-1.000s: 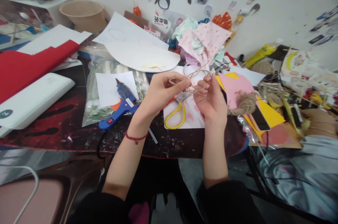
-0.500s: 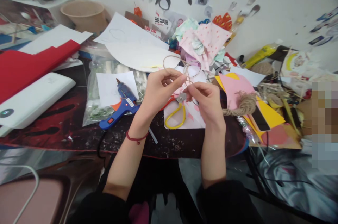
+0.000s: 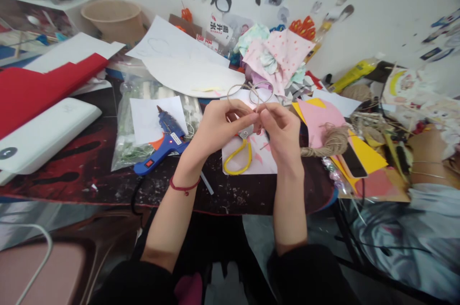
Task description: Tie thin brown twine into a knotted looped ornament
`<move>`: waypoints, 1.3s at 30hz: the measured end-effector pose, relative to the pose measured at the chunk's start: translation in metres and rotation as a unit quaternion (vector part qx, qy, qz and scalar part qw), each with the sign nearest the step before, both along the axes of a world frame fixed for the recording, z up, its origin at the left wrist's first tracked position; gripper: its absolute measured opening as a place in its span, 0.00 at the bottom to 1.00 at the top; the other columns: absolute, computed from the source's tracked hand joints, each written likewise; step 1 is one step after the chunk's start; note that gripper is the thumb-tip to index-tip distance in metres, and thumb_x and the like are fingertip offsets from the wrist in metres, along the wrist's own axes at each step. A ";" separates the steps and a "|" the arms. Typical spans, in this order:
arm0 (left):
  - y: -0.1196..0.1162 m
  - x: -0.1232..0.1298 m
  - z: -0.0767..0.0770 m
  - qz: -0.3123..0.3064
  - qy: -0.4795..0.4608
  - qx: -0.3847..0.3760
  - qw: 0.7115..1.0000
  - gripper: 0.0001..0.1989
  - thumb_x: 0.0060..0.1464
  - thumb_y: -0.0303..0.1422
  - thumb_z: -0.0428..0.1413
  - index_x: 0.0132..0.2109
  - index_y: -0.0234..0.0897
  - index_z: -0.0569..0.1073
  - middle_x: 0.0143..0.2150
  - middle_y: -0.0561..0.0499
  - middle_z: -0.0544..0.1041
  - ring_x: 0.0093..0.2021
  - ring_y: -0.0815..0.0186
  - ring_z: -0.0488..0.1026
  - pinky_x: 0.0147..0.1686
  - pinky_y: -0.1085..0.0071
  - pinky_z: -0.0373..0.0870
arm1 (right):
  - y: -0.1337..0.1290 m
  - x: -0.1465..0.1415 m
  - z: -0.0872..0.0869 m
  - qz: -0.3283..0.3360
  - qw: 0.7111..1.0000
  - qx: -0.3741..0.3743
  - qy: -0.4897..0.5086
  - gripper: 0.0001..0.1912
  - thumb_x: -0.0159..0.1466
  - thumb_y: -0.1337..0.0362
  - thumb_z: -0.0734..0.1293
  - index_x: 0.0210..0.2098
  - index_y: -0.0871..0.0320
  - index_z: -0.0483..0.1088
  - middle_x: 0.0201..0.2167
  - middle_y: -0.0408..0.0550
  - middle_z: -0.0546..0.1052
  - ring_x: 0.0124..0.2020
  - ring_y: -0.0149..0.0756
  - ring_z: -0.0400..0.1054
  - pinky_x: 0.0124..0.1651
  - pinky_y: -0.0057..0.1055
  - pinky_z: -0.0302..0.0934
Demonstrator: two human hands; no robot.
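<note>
Looped brown twine (image 3: 264, 85) rises in a bow shape above my two hands, which meet over the table. My left hand (image 3: 226, 125) pinches the twine between thumb and fingers. From the other side, my right hand (image 3: 280, 127) grips it too, fingertips touching those of the left. The knot itself is hidden behind the fingers. Just below them, scissors (image 3: 239, 161) with a yellow handle lie on a white sheet (image 3: 266, 163) with pink pieces. A bundle of twine (image 3: 332, 141) lies right of my right hand.
A blue glue gun (image 3: 161, 146) rests left of my left arm, by a plastic bag (image 3: 124, 127). Pink paper (image 3: 316, 120), yellow sheets and a phone (image 3: 354, 163) lie to the right. Crumpled dotted cloth (image 3: 276, 58) sits behind. Another person's arm (image 3: 427, 161) is at far right.
My hands have come closer together, fingertips now touching. The twine loops have shifted and sit slightly lower and smaller above the fingers.
</note>
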State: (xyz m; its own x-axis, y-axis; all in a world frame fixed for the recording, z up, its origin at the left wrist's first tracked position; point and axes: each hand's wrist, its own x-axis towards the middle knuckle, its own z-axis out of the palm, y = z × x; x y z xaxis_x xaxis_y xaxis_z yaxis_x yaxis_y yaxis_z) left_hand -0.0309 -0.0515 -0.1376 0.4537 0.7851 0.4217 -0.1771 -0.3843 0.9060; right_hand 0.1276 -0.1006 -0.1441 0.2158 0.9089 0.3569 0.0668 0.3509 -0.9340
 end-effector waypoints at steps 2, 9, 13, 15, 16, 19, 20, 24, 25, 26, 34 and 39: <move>0.001 0.000 -0.001 -0.011 0.022 0.014 1.000 0.09 0.57 0.37 0.65 0.35 0.36 0.81 0.32 0.47 0.83 0.30 0.69 0.76 0.29 0.73 0.70 | 0.000 0.000 0.000 -0.006 1.000 -0.004 0.000 0.10 0.61 0.53 0.75 0.35 0.52 0.77 0.30 0.41 0.77 0.24 0.28 0.67 0.27 0.29 0.64; -0.001 0.002 -0.001 0.004 0.048 0.022 0.999 0.07 0.60 0.33 0.62 0.36 0.35 0.81 0.35 0.48 0.83 0.32 0.70 0.75 0.31 0.74 0.70 | 0.000 0.003 -0.002 -0.024 0.999 0.008 0.028 0.06 0.59 0.60 0.76 0.31 0.54 0.77 0.24 0.39 0.74 0.23 0.27 0.65 0.27 0.27 0.61; -0.003 0.003 -0.001 0.017 0.034 -0.003 0.999 0.07 0.61 0.34 0.61 0.37 0.34 0.79 0.36 0.47 0.83 0.34 0.69 0.77 0.35 0.73 0.73 | 0.001 0.003 -0.002 -0.030 0.999 0.011 0.040 0.09 0.59 0.58 0.76 0.31 0.54 0.76 0.22 0.39 0.73 0.22 0.27 0.64 0.26 0.27 0.60; -0.003 0.004 -0.002 0.018 0.023 -0.008 1.000 0.07 0.60 0.35 0.61 0.36 0.35 0.78 0.36 0.47 0.82 0.34 0.68 0.77 0.35 0.72 0.74 | 0.001 0.003 -0.002 -0.033 0.999 0.012 0.040 0.09 0.59 0.57 0.76 0.30 0.54 0.76 0.22 0.39 0.72 0.22 0.27 0.64 0.26 0.27 0.59; -0.003 0.004 -0.002 0.019 0.017 -0.010 1.000 0.07 0.60 0.35 0.61 0.36 0.35 0.78 0.35 0.48 0.82 0.33 0.69 0.77 0.34 0.72 0.74 | 0.001 0.003 -0.002 -0.037 0.999 0.010 0.034 0.09 0.59 0.57 0.76 0.30 0.54 0.76 0.23 0.39 0.73 0.22 0.27 0.64 0.26 0.27 0.60; -0.002 0.005 -0.002 0.041 -0.009 -0.020 0.999 0.06 0.59 0.33 0.61 0.36 0.35 0.77 0.33 0.49 0.81 0.30 0.70 0.75 0.32 0.73 0.72 | 0.000 0.005 -0.002 -0.047 0.999 -0.003 -0.001 0.09 0.62 0.55 0.74 0.31 0.54 0.79 0.26 0.41 0.76 0.25 0.29 0.66 0.29 0.29 0.62; -0.001 0.005 -0.001 0.055 -0.021 -0.024 0.998 0.05 0.59 0.33 0.62 0.36 0.35 0.77 0.32 0.50 0.80 0.30 0.70 0.74 0.31 0.73 0.72 | 0.000 0.006 -0.002 -0.045 0.999 -0.010 -0.015 0.09 0.62 0.55 0.74 0.32 0.54 0.80 0.27 0.42 0.76 0.26 0.29 0.66 0.30 0.29 0.62; -0.001 0.003 0.003 0.099 -0.050 -0.030 0.993 0.06 0.59 0.32 0.61 0.34 0.35 0.77 0.33 0.49 0.80 0.32 0.71 0.74 0.33 0.73 0.72 | -0.002 0.013 -0.001 -0.015 0.997 -0.040 -0.065 0.05 0.61 0.61 0.74 0.32 0.55 0.82 0.27 0.42 0.78 0.28 0.29 0.67 0.33 0.29 0.63; -0.001 0.002 0.004 0.102 -0.054 -0.030 0.993 0.06 0.59 0.32 0.61 0.34 0.35 0.77 0.34 0.50 0.80 0.32 0.71 0.74 0.33 0.73 0.72 | -0.002 0.015 -0.001 -0.014 0.996 -0.045 -0.072 0.04 0.61 0.62 0.75 0.32 0.55 0.82 0.28 0.42 0.79 0.29 0.29 0.68 0.34 0.28 0.63; -0.001 0.002 0.004 0.102 -0.057 -0.029 0.993 0.06 0.59 0.31 0.61 0.34 0.35 0.77 0.34 0.50 0.80 0.32 0.71 0.74 0.33 0.73 0.72 | -0.002 0.016 -0.001 -0.018 0.996 -0.049 -0.076 0.04 0.61 0.61 0.75 0.33 0.55 0.82 0.29 0.42 0.80 0.29 0.29 0.68 0.35 0.28 0.63; -0.001 0.001 0.003 0.125 -0.063 -0.035 0.990 0.05 0.59 0.30 0.61 0.34 0.35 0.77 0.33 0.50 0.81 0.32 0.71 0.75 0.33 0.73 0.73 | -0.001 0.022 -0.004 -0.047 0.997 -0.032 -0.056 0.06 0.62 0.59 0.74 0.33 0.55 0.82 0.26 0.41 0.77 0.27 0.28 0.66 0.33 0.28 0.60; -0.002 -0.001 0.004 0.101 -0.034 -0.037 0.994 0.05 0.58 0.32 0.62 0.35 0.35 0.77 0.32 0.50 0.80 0.31 0.69 0.75 0.33 0.72 0.72 | 0.001 0.022 -0.004 -0.100 0.994 0.015 -0.039 0.06 0.60 0.60 0.76 0.28 0.55 0.82 0.22 0.40 0.72 0.27 0.28 0.63 0.31 0.27 0.57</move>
State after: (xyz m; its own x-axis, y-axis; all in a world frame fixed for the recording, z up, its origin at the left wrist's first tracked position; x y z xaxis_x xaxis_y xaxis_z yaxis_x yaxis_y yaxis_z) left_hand -0.0317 -0.0530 -0.1340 0.2560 0.8873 0.3837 -0.1645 -0.3511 0.9218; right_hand 0.1499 -0.0993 -0.1481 0.3627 0.8392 0.4051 0.2094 0.3502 -0.9130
